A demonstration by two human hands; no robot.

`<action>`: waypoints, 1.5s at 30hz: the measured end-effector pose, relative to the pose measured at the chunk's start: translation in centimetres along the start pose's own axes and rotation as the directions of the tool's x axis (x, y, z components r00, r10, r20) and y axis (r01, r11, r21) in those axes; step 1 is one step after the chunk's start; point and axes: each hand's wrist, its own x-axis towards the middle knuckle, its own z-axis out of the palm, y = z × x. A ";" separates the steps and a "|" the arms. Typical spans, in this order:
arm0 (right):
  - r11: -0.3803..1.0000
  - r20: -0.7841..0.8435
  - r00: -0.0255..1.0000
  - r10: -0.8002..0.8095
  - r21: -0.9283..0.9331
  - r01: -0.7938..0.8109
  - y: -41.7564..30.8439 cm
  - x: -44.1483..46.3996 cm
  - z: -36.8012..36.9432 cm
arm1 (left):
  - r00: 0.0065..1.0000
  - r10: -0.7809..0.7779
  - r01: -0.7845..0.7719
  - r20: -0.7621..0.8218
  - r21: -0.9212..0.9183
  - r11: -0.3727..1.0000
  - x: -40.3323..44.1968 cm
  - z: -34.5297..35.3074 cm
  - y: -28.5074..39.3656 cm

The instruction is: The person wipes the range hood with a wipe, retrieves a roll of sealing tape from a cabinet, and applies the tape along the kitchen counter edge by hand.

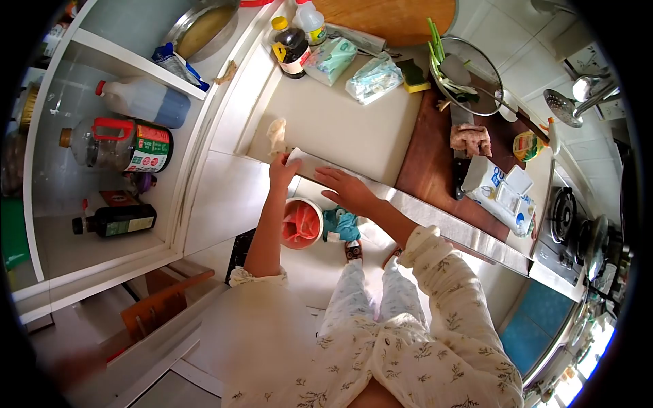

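Observation:
At the counter's front-left corner, my left hand [282, 170] has its fingers closed round the end of a long pale strip [307, 163] along the front edge. I cannot tell whether that strip is loose or part of the counter [326, 119]. My right hand [347, 189] lies against it further right, fingers stretched out and holding nothing. A crumpled pale piece [277, 134], perhaps tissue or thin plastic, lies just beyond my left hand. Below the hands stands a white bucket [321, 213] with a red bag [299, 223] in it.
Sauce bottle [291, 49], tissue packs [374, 78] and sponge [415, 76] stand at the back. On the brown board [435, 163] are raw meat [471, 139], a wipes pack [500, 194] and a glass lid [469, 71]. Open shelves with bottles [149, 146] are left; a stove [563, 216] right.

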 end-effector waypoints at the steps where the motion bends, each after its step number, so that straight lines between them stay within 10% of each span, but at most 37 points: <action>1: 1.000 0.016 1.000 -0.019 -0.013 0.019 0.1 0.8 0.3 | 0.998 0.044 -0.040 -0.039 0.091 0.995 -0.3 0.1 0.2; 7: 0.988 0.048 0.995 -0.086 -0.124 0.092 1.3 2.0 2.3 | 0.944 0.239 -0.119 -0.226 0.443 0.889 -2.8 1.0 1.5; 11: 0.990 0.015 1.000 0.001 -0.143 0.001 -0.2 2.4 2.2 | 0.977 0.173 -0.107 -0.123 0.420 0.901 -3.5 0.8 2.6; 14: 0.993 -0.091 0.992 -0.084 -0.092 0.075 -1.3 3.3 1.8 | 0.986 0.158 -0.159 -0.044 -0.003 0.987 -2.4 0.5 -1.5; 26: 0.993 -0.095 0.995 -0.034 -0.112 0.023 -1.5 3.8 4.4 | 0.986 0.167 -0.159 -0.024 0.204 0.966 -5.8 0.1 1.2; 33: 0.959 0.014 1.000 -0.010 -0.283 0.013 -1.6 2.9 3.4 | 0.999 0.019 -0.015 0.048 -0.086 0.996 -6.1 1.0 -0.2; 39: 0.991 -0.129 0.990 -0.062 -0.124 0.046 -2.0 0.9 3.0 | 0.927 0.362 -0.322 -0.102 0.278 0.905 -6.4 1.9 -0.3; 45: 0.982 -0.200 0.976 0.091 -0.144 -0.121 -4.0 -8.6 -1.3 | 0.992 0.125 -0.125 0.001 -0.076 0.989 -5.0 1.3 -3.3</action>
